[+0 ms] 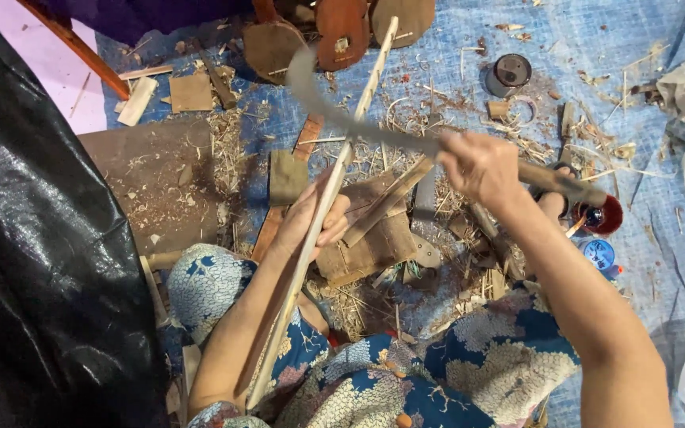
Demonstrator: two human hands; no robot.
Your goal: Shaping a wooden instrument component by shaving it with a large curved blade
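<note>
Two bare hands work over a blue tarp (pixel 596 47) littered with wood shavings. At the centre of the frame the left hand (pixel 315 222) wraps around a long pale wooden strip (pixel 334 178), its fingers curled close together over the strip's right edge. The strip runs on a slant from the lower middle of the frame, over the person's lap, up to the top centre. Right of centre, the right hand (pixel 481 168) is closed in a fist, fingers pressed together around the wooden handle of a curved knife (pixel 342 119). The handle's butt sticks out toward the right, while the grey blade sweeps left and arcs upward, crossing the strip in the upper middle of the frame; the blade looks blurred, and whether its edge touches the strip cannot be told. Below the hands, a blue garment with pale floral print (pixel 453 372) covers the person's knees. A flat brown board (pixel 160 182) dusted with shavings lies left of centre, and black plastic sheeting (pixel 33 238) fills the left edge. Near the right hand's wrist sits a small dark red bowl (pixel 600 215), with a blue lid (pixel 598 254) just below it. A dark round tin (pixel 509 73) rests in the upper right.
</note>
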